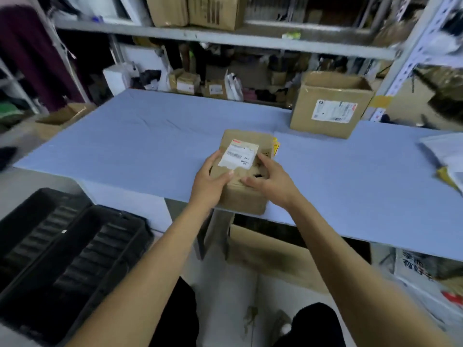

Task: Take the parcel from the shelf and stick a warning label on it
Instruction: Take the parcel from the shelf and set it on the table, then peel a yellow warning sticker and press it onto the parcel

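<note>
Brown cardboard parcel (244,171) is sitting at the near edge of the blue table (140,141), with the left hand (213,179) and right hand (271,181) both clamping its top and sides. It is looking light and stiff, best gripped by opposite side walls. Something yellow (276,146) is peeking out behind it, possibly the label; blur is hiding the detail.
</note>
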`<state>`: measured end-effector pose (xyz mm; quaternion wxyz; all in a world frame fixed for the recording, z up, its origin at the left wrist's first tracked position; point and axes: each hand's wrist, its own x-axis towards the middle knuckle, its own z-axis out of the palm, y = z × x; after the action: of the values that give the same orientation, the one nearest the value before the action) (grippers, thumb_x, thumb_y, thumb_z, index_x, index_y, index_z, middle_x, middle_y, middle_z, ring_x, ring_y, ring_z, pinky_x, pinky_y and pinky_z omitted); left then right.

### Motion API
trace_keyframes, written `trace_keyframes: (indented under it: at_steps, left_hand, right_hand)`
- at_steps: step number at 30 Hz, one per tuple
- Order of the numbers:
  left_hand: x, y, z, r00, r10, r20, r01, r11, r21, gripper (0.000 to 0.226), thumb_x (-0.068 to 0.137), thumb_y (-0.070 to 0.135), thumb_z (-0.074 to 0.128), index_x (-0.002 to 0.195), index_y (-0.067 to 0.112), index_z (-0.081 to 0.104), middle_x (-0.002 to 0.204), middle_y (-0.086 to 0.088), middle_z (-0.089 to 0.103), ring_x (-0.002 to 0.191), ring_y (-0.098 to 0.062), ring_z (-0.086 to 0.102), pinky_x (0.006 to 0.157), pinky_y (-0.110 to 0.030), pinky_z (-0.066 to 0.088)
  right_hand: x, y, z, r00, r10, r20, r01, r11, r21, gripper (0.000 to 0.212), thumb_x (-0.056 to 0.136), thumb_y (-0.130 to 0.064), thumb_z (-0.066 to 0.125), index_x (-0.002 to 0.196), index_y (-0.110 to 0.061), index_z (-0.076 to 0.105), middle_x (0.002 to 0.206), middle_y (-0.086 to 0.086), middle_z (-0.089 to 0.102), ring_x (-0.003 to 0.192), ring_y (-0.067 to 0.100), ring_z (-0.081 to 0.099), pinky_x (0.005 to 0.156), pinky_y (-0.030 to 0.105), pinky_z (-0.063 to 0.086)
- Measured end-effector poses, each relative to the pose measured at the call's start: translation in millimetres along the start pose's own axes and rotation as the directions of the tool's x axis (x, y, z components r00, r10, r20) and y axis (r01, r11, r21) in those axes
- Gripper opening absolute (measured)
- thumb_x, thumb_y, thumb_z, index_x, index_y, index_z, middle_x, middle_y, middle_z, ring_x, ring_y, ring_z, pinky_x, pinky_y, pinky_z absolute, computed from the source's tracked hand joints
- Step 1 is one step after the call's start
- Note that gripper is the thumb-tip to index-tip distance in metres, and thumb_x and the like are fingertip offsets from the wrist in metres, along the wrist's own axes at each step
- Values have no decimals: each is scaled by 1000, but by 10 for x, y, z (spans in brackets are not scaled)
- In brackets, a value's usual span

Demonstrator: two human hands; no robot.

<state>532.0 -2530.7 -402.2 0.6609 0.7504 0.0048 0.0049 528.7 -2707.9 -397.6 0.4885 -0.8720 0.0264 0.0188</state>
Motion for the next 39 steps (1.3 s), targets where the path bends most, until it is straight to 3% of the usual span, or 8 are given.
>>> trace_keyframes:
  at_steps: [4,9,12,16,20,24,29,39]
  left_hand:
    - [-257,107,97,997,47,-55,-29,960,277,46,91,27,66,135,27,54,145,-2,47,131,-23,50,107,-34,43]
    - [-433,6,71,997,64,-52,-36,905,423,79,77,39,77,145,37,37,163,-2,-16,150,-32,10,114,-39,34]
    - [-318,-83,-22,987,43,-154,-3,968,250,100,65,57,78,148,44,23,162,1,-15,152,-26,8,113,-38,32]
    - [148,-211,-352,989,144,-34,-111,872,477,88,62,51,84,139,45,41,157,5,-36,154,-27,5,115,-35,33]
    - [696,-265,-744,978,110,179,-178,884,432,95,51,51,86,136,49,44,160,1,-8,148,-14,26,120,-30,28]
    - [1173,-364,-923,947,122,298,-193,956,222,92,66,29,87,140,50,37,156,2,30,140,-14,40,105,-17,44]
    - [1538,-612,-726,983,184,-13,-179,968,174,69,96,24,61,153,40,24,143,6,55,132,-16,51,107,-28,45]
    - [1853,-676,-450,936,348,-59,-263,799,541,98,90,-2,58,151,52,3,157,-7,33,132,-31,49,105,-39,42]
  right_hand:
    - [-130,-92,45,998,61,-20,-59,997,58,98,63,-59,74,149,-39,33,152,-2,38,137,16,44,113,40,39]
    - [-148,-299,281,996,87,9,-87,994,73,102,56,-56,73,148,-40,31,152,2,33,139,22,39,112,41,40]
    - [-72,-374,455,996,56,76,-64,993,100,91,70,-42,72,150,-32,29,148,4,25,137,22,37,106,29,37]
    - [178,-262,519,999,20,43,-23,996,81,96,70,-39,80,151,-37,28,149,6,17,141,23,31,107,25,32]
    - [549,-104,410,992,-66,-112,63,998,-27,98,52,-65,81,137,-60,32,153,-5,3,143,30,28,113,46,39]
    - [1002,-7,304,987,-110,-115,101,991,-87,89,56,-49,86,132,-51,41,151,4,20,136,28,35,104,45,49]
    - [1384,59,503,939,-222,-264,159,957,-242,77,74,-25,81,136,-42,39,132,7,46,102,22,56,85,29,49]
    - [1769,278,619,872,-381,-309,240,881,-408,83,90,-21,63,149,-53,14,148,-5,45,107,22,61,81,33,48]
